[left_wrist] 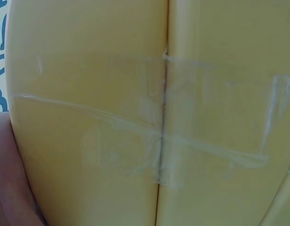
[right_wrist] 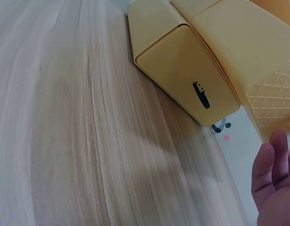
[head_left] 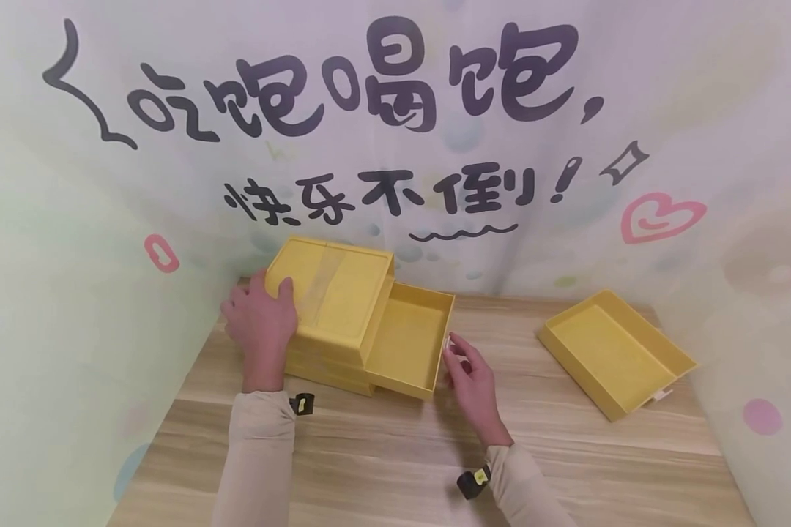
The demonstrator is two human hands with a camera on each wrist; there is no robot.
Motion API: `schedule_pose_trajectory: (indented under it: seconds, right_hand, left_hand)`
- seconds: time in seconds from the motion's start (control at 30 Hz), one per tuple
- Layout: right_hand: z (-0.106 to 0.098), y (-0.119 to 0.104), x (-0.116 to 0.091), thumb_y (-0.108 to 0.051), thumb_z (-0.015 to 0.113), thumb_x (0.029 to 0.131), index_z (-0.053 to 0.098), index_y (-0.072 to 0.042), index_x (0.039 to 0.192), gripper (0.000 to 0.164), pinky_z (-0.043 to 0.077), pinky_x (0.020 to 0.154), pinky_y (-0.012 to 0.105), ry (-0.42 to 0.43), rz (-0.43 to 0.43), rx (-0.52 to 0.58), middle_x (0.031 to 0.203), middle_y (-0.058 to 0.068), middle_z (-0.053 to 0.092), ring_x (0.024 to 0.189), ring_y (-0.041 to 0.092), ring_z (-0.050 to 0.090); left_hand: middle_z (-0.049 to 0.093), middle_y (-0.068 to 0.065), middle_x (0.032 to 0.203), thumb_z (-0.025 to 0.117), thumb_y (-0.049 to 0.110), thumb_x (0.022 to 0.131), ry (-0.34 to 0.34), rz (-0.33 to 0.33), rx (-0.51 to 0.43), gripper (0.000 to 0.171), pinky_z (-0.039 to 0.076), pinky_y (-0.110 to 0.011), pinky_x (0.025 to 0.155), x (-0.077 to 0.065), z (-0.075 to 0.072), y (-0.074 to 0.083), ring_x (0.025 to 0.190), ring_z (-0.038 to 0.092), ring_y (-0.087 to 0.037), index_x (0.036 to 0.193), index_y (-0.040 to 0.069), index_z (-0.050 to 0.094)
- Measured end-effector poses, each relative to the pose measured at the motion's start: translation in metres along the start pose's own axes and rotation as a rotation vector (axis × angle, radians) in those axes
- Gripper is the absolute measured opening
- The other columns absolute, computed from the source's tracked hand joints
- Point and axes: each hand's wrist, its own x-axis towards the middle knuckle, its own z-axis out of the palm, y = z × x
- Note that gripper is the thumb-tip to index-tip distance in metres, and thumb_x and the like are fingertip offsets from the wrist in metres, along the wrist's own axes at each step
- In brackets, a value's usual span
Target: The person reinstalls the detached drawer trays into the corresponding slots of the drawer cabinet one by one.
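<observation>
Near the centre of the frame, slightly left, a yellow drawer box [head_left: 349,293] stands on the wood-grain table [head_left: 382,461], a strip of tape [head_left: 321,282] across its top. At its left edge rests the left hand [head_left: 261,318], spread, thumb apart from the fingers. On its right side an upper drawer [head_left: 405,340] sticks out, and the right hand [head_left: 472,380] pinches the white handle [head_left: 447,342] between thumb and fingers. Toward the frame's right, well apart, a loose yellow drawer [head_left: 613,355] lies angled. Below the drawn-out one, the right wrist view shows a closed drawer front [right_wrist: 178,70] with a dark slot [right_wrist: 201,95].
</observation>
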Motion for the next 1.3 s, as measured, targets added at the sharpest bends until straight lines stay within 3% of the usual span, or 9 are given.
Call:
schedule_pose_trajectory:
  seconds: [0.37, 0.6, 0.97, 1.3]
  right_hand:
    - [0.005, -0.028, -0.005, -0.021, 0.063, 0.101, 0.058, -0.007, 0.143, 0.045, 0.056, 0.065, 0.029, -0.028, 0.047, -0.019, 0.121, 0.017, 0.065, 0.070, 0.007, 0.059]
    - [0.017, -0.007, 0.004, -0.028, 0.066, 0.100, 0.062, -0.015, 0.140, 0.043, 0.056, 0.064, 0.029, -0.014, 0.027, 0.018, 0.117, 0.012, 0.066, 0.078, 0.029, 0.064]
    - [0.025, -0.007, 0.008, -0.027, 0.067, 0.099, 0.062, -0.015, 0.140, 0.043, 0.058, 0.063, 0.030, -0.031, 0.037, 0.040, 0.119, 0.015, 0.065, 0.073, 0.022, 0.064]
    - [0.032, -0.004, 0.011, -0.031, 0.066, 0.099, 0.060, -0.012, 0.142, 0.047, 0.061, 0.072, 0.048, -0.058, 0.055, 0.031, 0.121, 0.011, 0.068, 0.083, 0.042, 0.067]
  left_hand:
    - [0.045, -0.028, 0.146, 0.038, 0.055, 0.102, 0.014, 0.010, -0.004, 0.065, 0.039, -0.066, 0.098, 0.001, 0.002, -0.001, 0.127, 0.038, -0.048, 0.156, 0.019, 0.040]
    - [0.045, -0.028, 0.145, 0.037, 0.055, 0.102, 0.015, 0.009, -0.006, 0.065, 0.040, -0.064, 0.097, 0.001, 0.003, -0.001, 0.126, 0.039, -0.048, 0.156, 0.018, 0.040]
    - [0.046, -0.028, 0.142, 0.037, 0.053, 0.103, 0.021, 0.016, -0.010, 0.064, 0.040, -0.063, 0.096, 0.000, 0.004, -0.001, 0.123, 0.039, -0.048, 0.155, 0.017, 0.041]
    - [0.048, -0.029, 0.142, 0.037, 0.051, 0.103, 0.040, 0.027, 0.003, 0.063, 0.040, -0.061, 0.097, -0.001, 0.003, -0.001, 0.123, 0.041, -0.048, 0.154, 0.016, 0.042]
